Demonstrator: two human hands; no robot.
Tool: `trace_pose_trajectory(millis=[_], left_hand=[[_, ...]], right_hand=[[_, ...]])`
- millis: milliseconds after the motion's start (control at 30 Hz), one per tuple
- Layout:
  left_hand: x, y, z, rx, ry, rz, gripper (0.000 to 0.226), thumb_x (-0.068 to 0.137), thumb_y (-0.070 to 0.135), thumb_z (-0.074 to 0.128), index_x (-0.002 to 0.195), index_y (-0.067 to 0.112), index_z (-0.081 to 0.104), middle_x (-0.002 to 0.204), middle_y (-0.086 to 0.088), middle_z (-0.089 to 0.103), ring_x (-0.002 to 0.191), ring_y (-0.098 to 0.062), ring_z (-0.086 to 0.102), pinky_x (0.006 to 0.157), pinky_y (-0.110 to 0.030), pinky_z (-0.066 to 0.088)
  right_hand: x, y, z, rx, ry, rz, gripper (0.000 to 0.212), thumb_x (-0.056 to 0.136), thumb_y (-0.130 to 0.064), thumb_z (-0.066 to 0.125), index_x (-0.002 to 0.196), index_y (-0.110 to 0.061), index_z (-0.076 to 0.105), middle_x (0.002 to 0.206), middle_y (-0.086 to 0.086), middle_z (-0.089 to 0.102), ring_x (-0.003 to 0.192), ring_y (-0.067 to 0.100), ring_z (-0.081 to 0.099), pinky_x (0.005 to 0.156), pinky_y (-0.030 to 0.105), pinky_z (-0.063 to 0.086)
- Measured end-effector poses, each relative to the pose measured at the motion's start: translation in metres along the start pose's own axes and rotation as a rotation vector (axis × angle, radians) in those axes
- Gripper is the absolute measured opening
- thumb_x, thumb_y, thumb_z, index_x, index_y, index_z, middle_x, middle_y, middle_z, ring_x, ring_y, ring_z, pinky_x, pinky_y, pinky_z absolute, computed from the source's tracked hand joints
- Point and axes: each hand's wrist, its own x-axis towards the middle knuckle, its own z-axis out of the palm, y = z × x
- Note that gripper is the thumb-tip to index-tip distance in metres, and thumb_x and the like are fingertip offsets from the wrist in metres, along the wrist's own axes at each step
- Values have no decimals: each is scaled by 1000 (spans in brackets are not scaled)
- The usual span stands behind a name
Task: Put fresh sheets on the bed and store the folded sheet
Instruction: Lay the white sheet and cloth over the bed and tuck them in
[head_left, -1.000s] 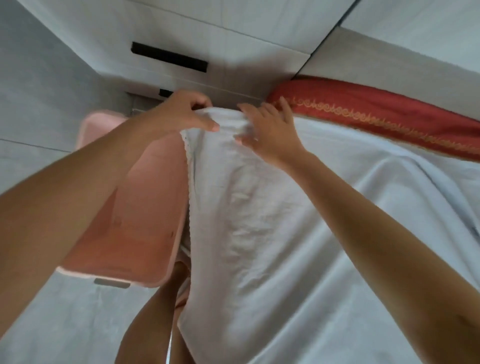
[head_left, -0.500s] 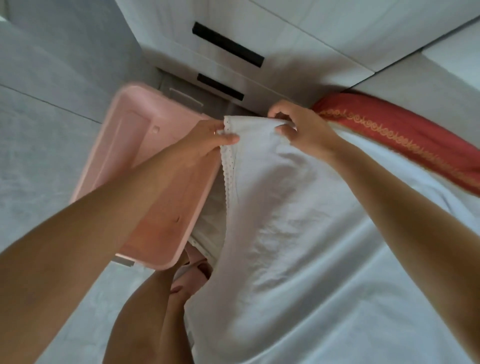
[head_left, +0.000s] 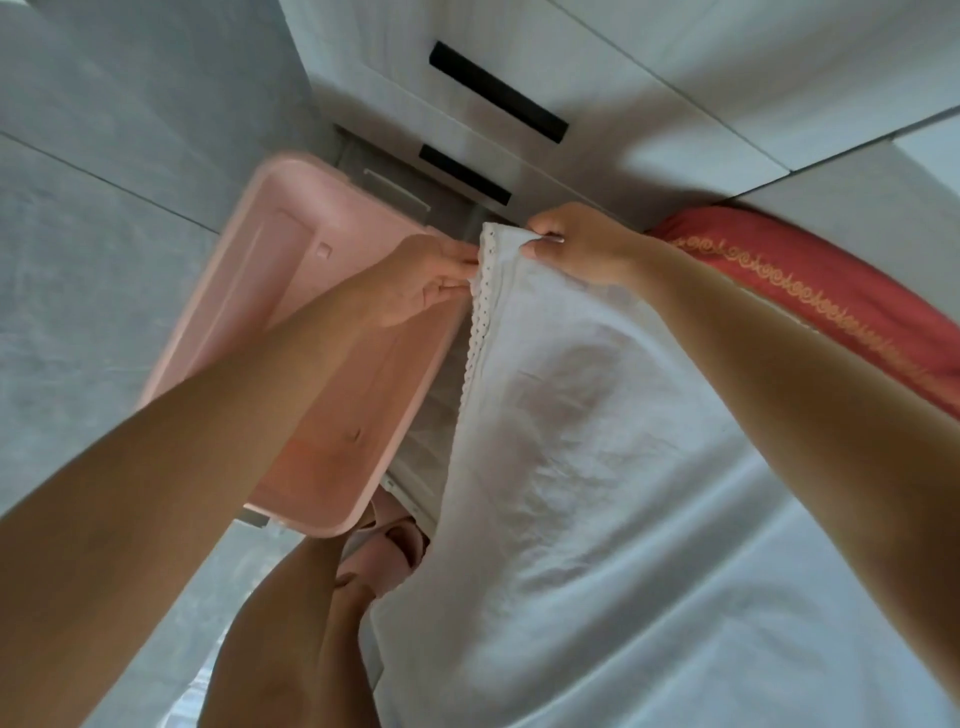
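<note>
White lace-edged cotton sheet (head_left: 597, 441) spreads over the bed, its corner raised beside the pink plastic storage box (head_left: 291, 270). Left hand (head_left: 421, 283) pinches the lace hem, right hand (head_left: 576, 244) grips the top edge; from where I stand, drawing those 2 grips apart evenly should keep the edge straight

Both arms outstretched, left hand (head_left: 415, 283) and right hand (head_left: 582, 244) pinching, fingers curled

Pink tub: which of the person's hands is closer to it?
Left. The left hand pinches the white sheet by its lace edge, over the pink tub; the right hand grips the sheet farther off, toward the red cushion.
</note>
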Motion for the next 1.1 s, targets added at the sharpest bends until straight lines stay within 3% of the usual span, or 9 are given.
trace_pose_trajectory(millis=[67, 167, 267, 600, 667, 767, 900, 1000, 1100], left_hand=[[0, -1, -6, 150, -34, -4, 42, 83, -16, 53, 123, -4, 55, 114, -9, 64, 95, -7, 64, 89, -21, 50], [-4, 0, -3, 244, -62, 10, 33, 83, -13, 56, 112, 0, 61, 89, 3, 63, 66, 8, 60, 65, -8, 46], [-4, 5, 1, 167, -17, 16, 18, 84, -5, 59, 99, 3, 66, 82, 6, 66, 70, 3, 64, 73, -10, 50], [26, 38, 5, 216, 351, 216, 20, 78, -2, 69, 74, 17, 63, 74, 1, 65, 61, -5, 62, 58, -18, 53], [33, 44, 5, 180, 366, 187, 21, 79, -2, 66, 73, 17, 60, 73, 1, 62, 60, -7, 60, 51, -17, 50], [37, 43, 5, 128, 392, 167, 31, 75, -14, 60, 67, 15, 50, 70, -2, 52, 61, -10, 53, 46, -15, 47], [37, 30, 6, 77, 385, 151, 31, 76, -12, 58, 66, 16, 50, 69, 1, 53, 64, -10, 54, 50, -16, 47], [26, 17, 19, -26, 343, 125, 19, 83, 5, 56, 72, 20, 53, 60, 8, 52, 54, -5, 49, 50, -20, 41], [10, -6, 32, -47, 284, 85, 16, 81, 26, 45, 74, 22, 59, 71, 8, 62, 71, -12, 57, 68, -26, 44]], right_hand=[[-2, -1, 1, 36, 21, -6, 28, 96, -22, 50, 68, -22, 51, 67, -4, 49, 68, 16, 51, 57, 26, 37], [-2, -2, 6, 13, 31, -59, 16, 95, -18, 52, 86, -9, 61, 81, 1, 52, 80, 16, 49, 64, 27, 33], [-3, -3, 10, -28, 73, -119, 20, 94, -19, 54, 94, -1, 62, 88, 5, 50, 84, 18, 49, 69, 27, 30], [7, -29, -1, 70, 30, -103, 28, 91, -16, 55, 65, -6, 54, 54, -11, 44, 44, 2, 39, 49, 19, 26], [21, -31, 3, -35, 141, -87, 23, 91, -23, 57, 81, -4, 66, 80, -2, 54, 66, -2, 49, 61, 18, 32], [40, -25, 8, -118, 263, 23, 13, 89, -28, 61, 83, -21, 69, 121, 2, 50, 113, 20, 44, 94, 31, 35], [40, -18, 13, 99, 189, 44, 29, 90, -20, 59, 62, -11, 58, 55, -7, 41, 51, 2, 37, 48, 12, 28], [32, -16, 15, 238, 284, 38, 45, 90, -17, 59, 51, -27, 40, 47, -7, 34, 44, 2, 34, 44, 10, 26], [29, -13, 16, 261, 310, 46, 36, 90, -18, 60, 56, -20, 49, 47, -10, 37, 41, -2, 40, 45, 7, 29]])
